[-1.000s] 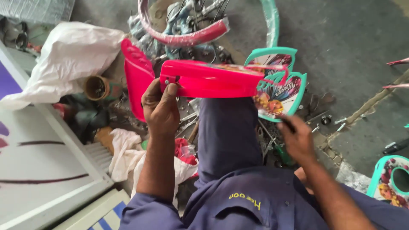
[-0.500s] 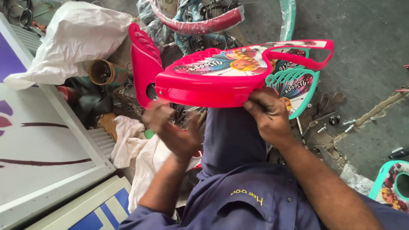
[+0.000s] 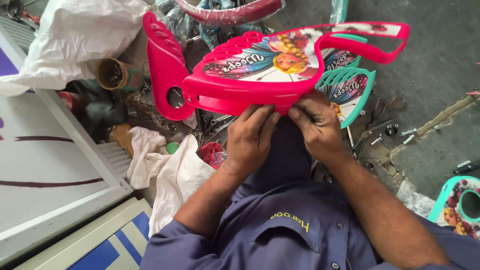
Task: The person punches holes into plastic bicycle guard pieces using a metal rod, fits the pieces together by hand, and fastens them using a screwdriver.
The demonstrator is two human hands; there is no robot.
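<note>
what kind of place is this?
Probably a small workshop for assembling or repairing children's bikes: both hands grip a pink plastic panel, a matching teal panel lies behind it, and loose bolts scatter the concrete floor.

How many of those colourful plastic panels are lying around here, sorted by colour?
Pink plastic panels: 2, one held by both hands, one standing behind it
Teal-edged plastic panels: 2, one behind the held one, one at the lower right edge
Total: 4
</note>
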